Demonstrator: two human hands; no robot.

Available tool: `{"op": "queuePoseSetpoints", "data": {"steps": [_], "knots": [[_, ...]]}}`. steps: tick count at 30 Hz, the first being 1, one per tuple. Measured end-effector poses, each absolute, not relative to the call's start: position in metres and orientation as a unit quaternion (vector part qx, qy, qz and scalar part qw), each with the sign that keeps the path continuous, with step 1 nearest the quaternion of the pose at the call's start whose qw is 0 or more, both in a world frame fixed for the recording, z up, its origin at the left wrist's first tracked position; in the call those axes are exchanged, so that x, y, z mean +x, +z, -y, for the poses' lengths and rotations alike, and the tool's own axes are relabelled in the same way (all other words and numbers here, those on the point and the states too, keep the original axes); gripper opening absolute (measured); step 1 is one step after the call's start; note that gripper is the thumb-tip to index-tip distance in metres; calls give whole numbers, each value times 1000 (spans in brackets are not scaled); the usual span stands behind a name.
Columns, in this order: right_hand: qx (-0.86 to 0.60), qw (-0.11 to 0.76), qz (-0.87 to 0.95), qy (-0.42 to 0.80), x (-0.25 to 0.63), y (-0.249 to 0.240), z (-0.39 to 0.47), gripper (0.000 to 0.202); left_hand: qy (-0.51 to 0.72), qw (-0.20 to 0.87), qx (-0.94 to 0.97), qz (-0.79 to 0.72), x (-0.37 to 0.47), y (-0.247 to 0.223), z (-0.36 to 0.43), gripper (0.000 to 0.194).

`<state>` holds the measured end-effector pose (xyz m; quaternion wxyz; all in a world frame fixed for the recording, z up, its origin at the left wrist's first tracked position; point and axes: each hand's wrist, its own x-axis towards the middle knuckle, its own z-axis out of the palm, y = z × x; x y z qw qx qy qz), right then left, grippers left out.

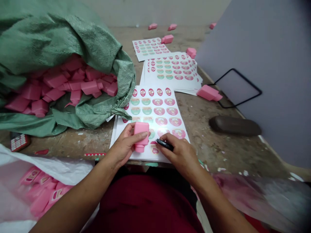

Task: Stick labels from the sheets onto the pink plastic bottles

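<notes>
My left hand (123, 142) is closed around a pink plastic bottle (141, 128), held with its neck towards me above a sheet of stickers (119, 127). In my right hand (183, 153) is a slim black pen-like tool (165, 144), its tip close to a sticker at the sheet's near edge. Whether that tip is a blade or a point I cannot make out. Oval and round stickers in pink and green cover the sheet in rows. Bottle and tool are apart, with a small gap between them.
A green woven sack (97, 38) full of pink bottles lies open at left. Labelled bottles (40, 194) sit in a white bag (73, 170) below. More sticker sheets (170, 84), loose bottles (209, 93), a dark oblong case (234, 126) and a grey panel (274, 64) stand beyond and right.
</notes>
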<state>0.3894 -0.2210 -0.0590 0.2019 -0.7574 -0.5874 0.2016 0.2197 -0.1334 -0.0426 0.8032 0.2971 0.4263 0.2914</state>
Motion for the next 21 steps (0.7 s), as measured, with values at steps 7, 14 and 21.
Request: {"op": "queuePoseSetpoints", "data": {"steps": [7, 14, 21], "knots": [[-750, 208, 610, 149, 389, -65, 226, 13, 296, 799, 302, -428, 220, -41, 135, 47], [-719, 295, 573, 259, 380, -50, 227, 14, 297, 802, 300, -423, 220, -41, 134, 46], [-630, 475, 412, 457, 377, -21, 235, 19, 308, 794, 313, -422, 221, -38, 137, 49]]}}
